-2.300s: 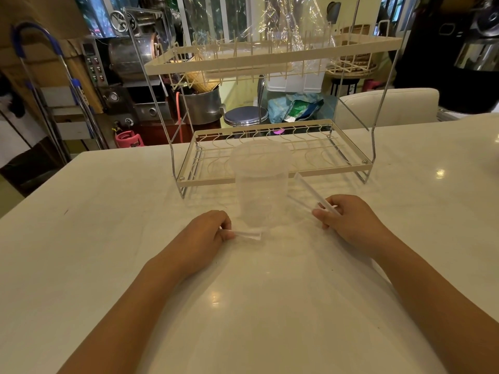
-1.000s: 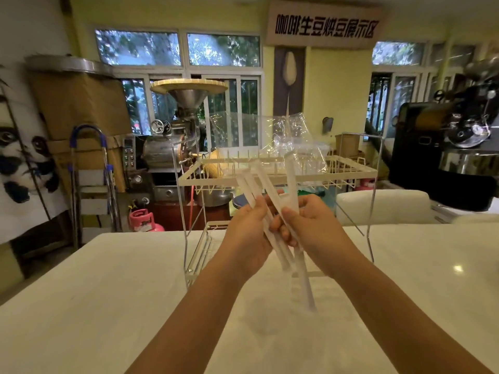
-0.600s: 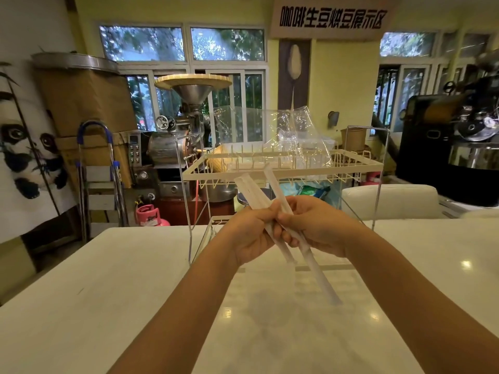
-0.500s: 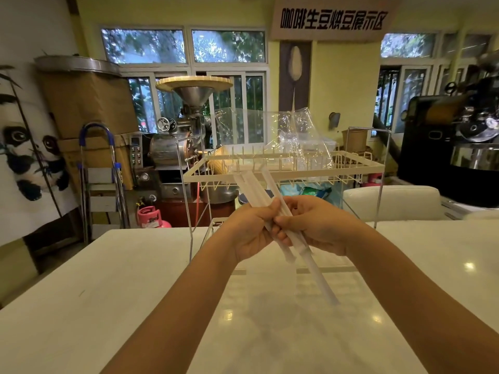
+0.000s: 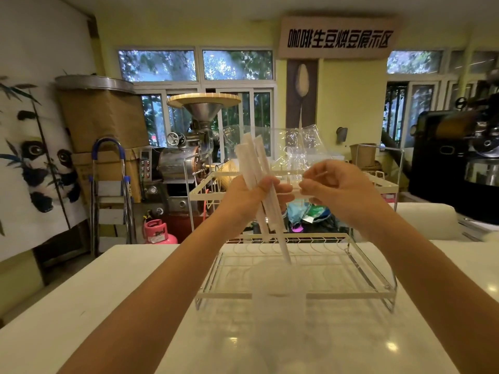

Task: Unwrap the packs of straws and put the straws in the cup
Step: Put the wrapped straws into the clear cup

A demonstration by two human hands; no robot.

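Head view: at lower centre of the frame a clear cup (image 5: 279,300) stands on the white table (image 5: 81,306), in front of a wire rack (image 5: 372,282). Above it, mid-frame, the left hand (image 5: 248,201) grips a bundle of wrapped straws (image 5: 256,174), tilted, lower ends over the cup. The right hand (image 5: 340,190), just beside, pinches a thin strip (image 5: 318,174).
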